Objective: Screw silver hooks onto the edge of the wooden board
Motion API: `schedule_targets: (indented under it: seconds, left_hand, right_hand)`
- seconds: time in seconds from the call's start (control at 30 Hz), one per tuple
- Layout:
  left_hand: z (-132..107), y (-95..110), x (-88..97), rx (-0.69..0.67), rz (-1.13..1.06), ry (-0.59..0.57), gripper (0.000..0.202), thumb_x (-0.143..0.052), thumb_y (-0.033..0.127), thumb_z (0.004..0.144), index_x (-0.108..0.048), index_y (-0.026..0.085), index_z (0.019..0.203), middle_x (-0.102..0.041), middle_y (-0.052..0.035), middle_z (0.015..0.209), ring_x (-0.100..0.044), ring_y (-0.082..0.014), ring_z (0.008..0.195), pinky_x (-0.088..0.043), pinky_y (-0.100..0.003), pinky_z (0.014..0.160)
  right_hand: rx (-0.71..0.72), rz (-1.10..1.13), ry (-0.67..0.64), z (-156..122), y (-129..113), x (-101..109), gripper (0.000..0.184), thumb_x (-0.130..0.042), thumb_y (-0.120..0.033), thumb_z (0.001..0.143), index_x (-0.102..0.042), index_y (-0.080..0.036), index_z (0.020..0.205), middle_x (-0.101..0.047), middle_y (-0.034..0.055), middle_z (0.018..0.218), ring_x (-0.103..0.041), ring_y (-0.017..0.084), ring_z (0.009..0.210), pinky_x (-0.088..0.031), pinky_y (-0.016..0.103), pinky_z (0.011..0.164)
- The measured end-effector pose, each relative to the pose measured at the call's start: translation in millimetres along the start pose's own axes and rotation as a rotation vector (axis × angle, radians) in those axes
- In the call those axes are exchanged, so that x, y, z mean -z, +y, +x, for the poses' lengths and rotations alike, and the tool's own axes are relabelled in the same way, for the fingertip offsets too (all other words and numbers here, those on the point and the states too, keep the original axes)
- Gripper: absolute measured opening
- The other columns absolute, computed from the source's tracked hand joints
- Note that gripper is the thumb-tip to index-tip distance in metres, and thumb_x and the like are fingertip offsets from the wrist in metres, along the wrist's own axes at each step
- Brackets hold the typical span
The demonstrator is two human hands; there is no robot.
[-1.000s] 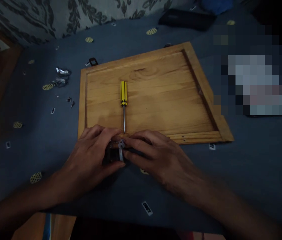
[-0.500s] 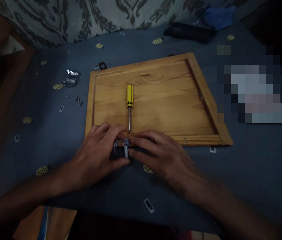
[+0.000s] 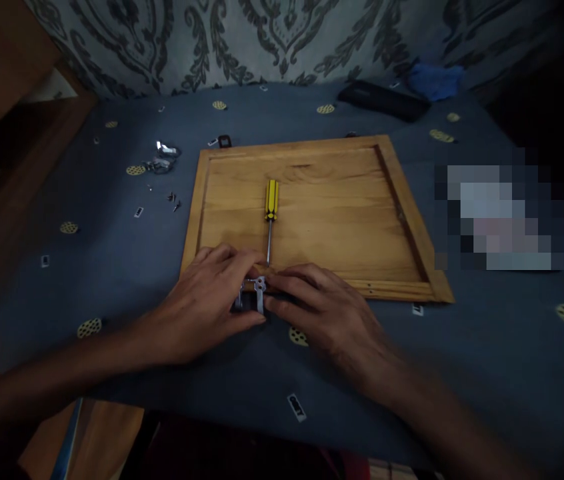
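A metal cabinet hinge (image 3: 260,293) sits at the near edge of a framed wooden cabinet door (image 3: 312,213), which lies flat. Around the hinge's left side curls my left hand (image 3: 212,297), thumb below and fingers on the door's edge, gripping it. My right hand (image 3: 325,313) is closed, its fingertips touching the hinge's right side; anything small between them is hidden. Just beyond the fingers, a screwdriver (image 3: 271,200) with a yellow handle rests on the door, its tip pointing toward the hinge.
Left of the door lie several small screws (image 3: 173,200) and shiny metal hinge parts (image 3: 162,160). A dark, long case (image 3: 382,101) and a blue cloth (image 3: 436,80) are at the back by the patterned wall. At the right is a blurred-out pale item (image 3: 497,217). Blue patterned cloth (image 3: 127,287) covers the surface.
The view has tilted up and shifted slightly left, so the scene sits a little lower and further right. Both hands stay at the hinge with almost the same grip.
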State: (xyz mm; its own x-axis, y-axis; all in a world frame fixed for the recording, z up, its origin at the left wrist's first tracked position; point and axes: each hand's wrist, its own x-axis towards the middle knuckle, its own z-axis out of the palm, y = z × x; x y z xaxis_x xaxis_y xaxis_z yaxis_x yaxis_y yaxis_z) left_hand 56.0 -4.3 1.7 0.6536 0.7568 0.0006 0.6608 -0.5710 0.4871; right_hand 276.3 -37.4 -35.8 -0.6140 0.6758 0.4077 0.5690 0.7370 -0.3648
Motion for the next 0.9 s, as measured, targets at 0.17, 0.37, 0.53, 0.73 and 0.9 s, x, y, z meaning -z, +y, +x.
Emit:
schedule_targets:
  seconds: [0.17, 0.37, 0.53, 0.73, 0.9]
  left_hand:
    - [0.9, 0.0, 0.2, -0.007, 0.0, 0.016, 0.059, -0.082, 0.021, 0.079, -0.047, 0.023, 0.127, -0.068, -0.0034, 0.115, -0.061, -0.0262, 0.111, -0.048, -0.042, 0.094]
    - [1.7, 0.7, -0.6, 0.014, -0.005, 0.012, 0.058, -0.082, 0.02, 0.078, -0.049, 0.023, 0.125, -0.068, -0.0037, 0.114, -0.062, -0.0271, 0.11, -0.049, -0.043, 0.094]
    - [0.7, -0.1, -0.8, 0.021, -0.032, 0.005, 0.054, -0.08, 0.021, 0.08, -0.049, 0.025, 0.124, -0.069, -0.0027, 0.115, -0.062, -0.0266, 0.111, -0.049, -0.042, 0.095]
    - [1.8, -0.4, -1.4, 0.033, -0.029, 0.015, 0.056, -0.083, 0.021, 0.077, -0.051, 0.027, 0.123, -0.069, -0.0023, 0.113, -0.063, -0.027, 0.109, -0.05, -0.043, 0.093]
    - [1.0, -1.5, -2.1, 0.05, -0.041, 0.019, 0.057, -0.084, 0.021, 0.077, -0.052, 0.028, 0.123, -0.068, -0.0021, 0.113, -0.063, -0.027, 0.108, -0.051, -0.043, 0.09]
  right_hand:
    - [0.01, -0.014, 0.011, -0.8, 0.0, -1.1, 0.026, -0.047, -0.022, 0.105, -0.071, -0.018, 0.113, -0.073, 0.0097, 0.122, -0.062, 0.025, 0.111, -0.057, 0.042, 0.089]
    - [-0.002, -0.016, 0.012, -1.4, -0.5, -2.0, 0.023, -0.052, -0.017, 0.102, -0.073, -0.019, 0.111, -0.074, 0.0095, 0.119, -0.062, 0.025, 0.111, -0.058, 0.043, 0.09]
    - [0.005, -0.001, 0.013, -0.1, -1.7, 0.2, 0.025, -0.05, -0.02, 0.104, -0.074, -0.016, 0.11, -0.074, 0.0118, 0.122, -0.063, 0.026, 0.108, -0.059, 0.044, 0.086]
    - [-0.016, -0.035, -0.028, 1.2, -2.5, 1.6, 0.024, -0.051, -0.02, 0.104, -0.074, -0.02, 0.109, -0.074, 0.009, 0.121, -0.065, 0.025, 0.109, -0.058, 0.043, 0.088]
    - [0.006, -0.044, -0.033, 0.0, -1.6, 0.9, 0.018, -0.056, -0.019, 0.101, -0.072, -0.017, 0.108, -0.073, 0.0098, 0.122, -0.063, 0.026, 0.11, -0.058, 0.043, 0.088]
